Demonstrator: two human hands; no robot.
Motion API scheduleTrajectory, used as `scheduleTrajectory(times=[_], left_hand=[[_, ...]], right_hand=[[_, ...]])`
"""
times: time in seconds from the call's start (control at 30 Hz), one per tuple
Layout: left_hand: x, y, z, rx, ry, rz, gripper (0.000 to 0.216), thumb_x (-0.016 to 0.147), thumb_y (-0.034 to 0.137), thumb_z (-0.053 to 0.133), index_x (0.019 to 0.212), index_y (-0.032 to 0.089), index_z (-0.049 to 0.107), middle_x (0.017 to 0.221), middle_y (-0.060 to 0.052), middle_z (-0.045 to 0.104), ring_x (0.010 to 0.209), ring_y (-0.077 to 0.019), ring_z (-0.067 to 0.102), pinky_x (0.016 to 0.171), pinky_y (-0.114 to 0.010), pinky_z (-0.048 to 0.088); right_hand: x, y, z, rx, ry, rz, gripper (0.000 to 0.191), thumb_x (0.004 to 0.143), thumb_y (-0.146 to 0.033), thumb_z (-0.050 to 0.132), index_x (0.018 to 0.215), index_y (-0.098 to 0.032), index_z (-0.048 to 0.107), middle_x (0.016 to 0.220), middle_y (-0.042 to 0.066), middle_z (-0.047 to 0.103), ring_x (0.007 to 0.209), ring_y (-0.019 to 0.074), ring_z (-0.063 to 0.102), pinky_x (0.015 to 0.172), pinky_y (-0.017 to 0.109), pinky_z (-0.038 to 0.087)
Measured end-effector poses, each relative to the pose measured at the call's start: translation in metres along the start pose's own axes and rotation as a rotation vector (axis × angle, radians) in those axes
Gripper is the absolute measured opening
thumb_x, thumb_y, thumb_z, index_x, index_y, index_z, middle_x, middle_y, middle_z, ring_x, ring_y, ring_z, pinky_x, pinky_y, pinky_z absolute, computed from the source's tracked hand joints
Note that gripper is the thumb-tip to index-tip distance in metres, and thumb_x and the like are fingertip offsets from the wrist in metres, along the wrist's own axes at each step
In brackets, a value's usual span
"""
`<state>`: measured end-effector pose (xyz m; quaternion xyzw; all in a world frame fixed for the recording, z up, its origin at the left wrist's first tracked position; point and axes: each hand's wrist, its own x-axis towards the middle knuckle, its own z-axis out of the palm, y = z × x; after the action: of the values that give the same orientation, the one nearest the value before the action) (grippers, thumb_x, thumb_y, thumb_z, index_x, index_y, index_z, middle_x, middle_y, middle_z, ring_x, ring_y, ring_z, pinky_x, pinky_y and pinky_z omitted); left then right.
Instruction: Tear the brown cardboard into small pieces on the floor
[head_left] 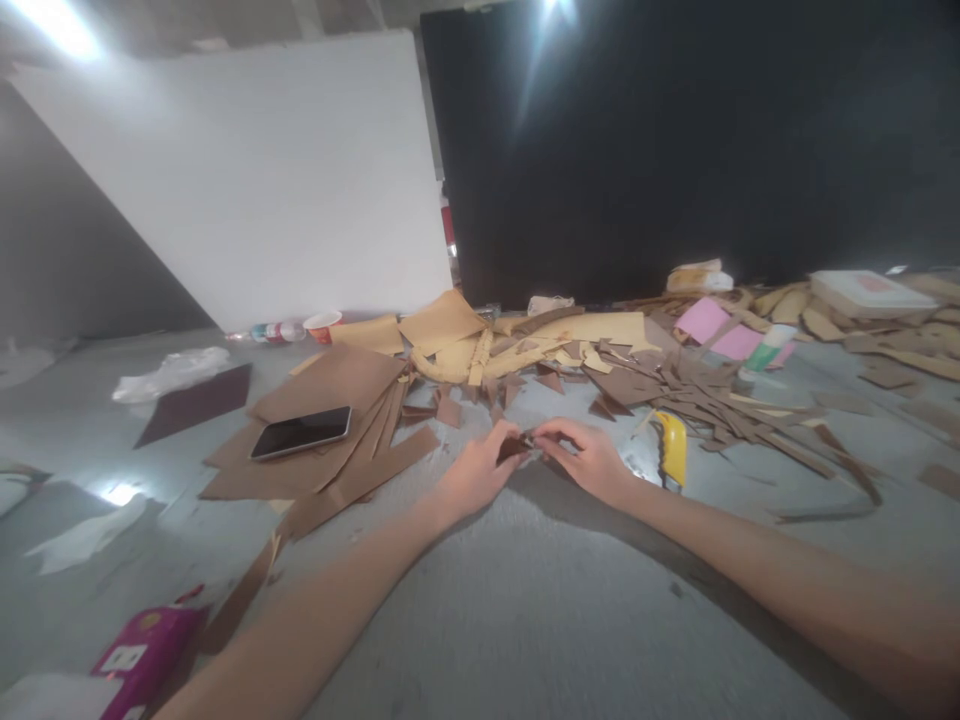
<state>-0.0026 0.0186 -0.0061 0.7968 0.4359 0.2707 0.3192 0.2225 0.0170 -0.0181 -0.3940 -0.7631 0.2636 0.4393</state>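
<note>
Just above the grey table, my left hand (480,468) and my right hand (592,462) meet fingertip to fingertip. Both are closed in a pinch around a small brown piece (514,446). It looks cut from the same brown sheet material that lies about; fingers hide most of it, and blur keeps its exact kind from showing. Right of my right hand lies a yellow-handled tool (673,450). Brown triangular scraps (448,408) are scattered just beyond my fingers. To the left, a phone (301,433) rests on a stack of brown sheets (330,380).
Brown strips (720,400) are heaped at the right, near a green-and-white bottle (769,350) and pink sheets (716,328). Tan sheets (442,320) lie at the back before a white board (262,180) and a black panel (675,150). A purple packet (150,650) sits front left.
</note>
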Motion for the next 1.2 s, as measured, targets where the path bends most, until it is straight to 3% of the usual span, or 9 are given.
scheduleTrajectory(times=[0.23,0.4,0.7,0.93,1.2], left_hand=[[-0.0008,0.0026,-0.0013,0.024,-0.020,-0.010,0.016,0.102,0.033,0.059,0.117,0.028,0.056,0.116,-0.003,0.076,0.110,-0.0237,0.074,0.095,-0.034,0.054],[-0.0009,0.0010,-0.0003,0.016,-0.018,-0.024,0.018,0.101,0.031,0.059,0.119,0.028,0.056,0.117,-0.004,0.076,0.112,-0.0237,0.073,0.096,-0.034,0.054],[-0.0047,0.0059,-0.0017,0.070,-0.075,0.014,0.016,0.103,0.034,0.058,0.117,0.028,0.058,0.112,-0.002,0.075,0.107,-0.0238,0.073,0.089,-0.032,0.053],[-0.0053,0.0039,-0.0009,0.066,-0.101,0.032,0.019,0.103,0.035,0.056,0.122,0.029,0.057,0.118,-0.003,0.074,0.112,-0.0255,0.073,0.092,-0.035,0.053],[-0.0050,0.0026,-0.0005,0.011,-0.054,0.017,0.028,0.103,0.035,0.056,0.131,0.030,0.054,0.130,-0.004,0.072,0.123,-0.0257,0.070,0.100,-0.037,0.054]], right_hand=[[0.0011,0.0024,-0.0013,-0.042,0.118,-0.104,0.032,0.108,-0.048,0.051,0.096,-0.023,0.067,0.098,0.009,0.068,0.090,0.0223,0.064,0.083,0.034,0.054],[0.0018,0.0050,0.0003,-0.013,0.099,-0.018,0.032,0.109,-0.050,0.048,0.098,-0.023,0.061,0.091,0.005,0.069,0.083,0.0205,0.065,0.079,0.032,0.054],[-0.0002,0.0035,0.0012,-0.061,0.067,-0.029,0.028,0.106,-0.046,0.055,0.095,-0.023,0.066,0.087,0.003,0.072,0.079,0.0189,0.066,0.073,0.029,0.053],[-0.0016,0.0002,0.0033,-0.081,0.017,-0.033,0.027,0.104,-0.044,0.059,0.090,-0.022,0.065,0.076,0.001,0.068,0.070,0.0165,0.063,0.065,0.027,0.050],[-0.0034,0.0015,0.0046,0.022,0.029,-0.020,0.021,0.103,-0.042,0.059,0.112,-0.023,0.064,0.089,0.004,0.074,0.077,0.0189,0.071,0.072,0.031,0.059]])
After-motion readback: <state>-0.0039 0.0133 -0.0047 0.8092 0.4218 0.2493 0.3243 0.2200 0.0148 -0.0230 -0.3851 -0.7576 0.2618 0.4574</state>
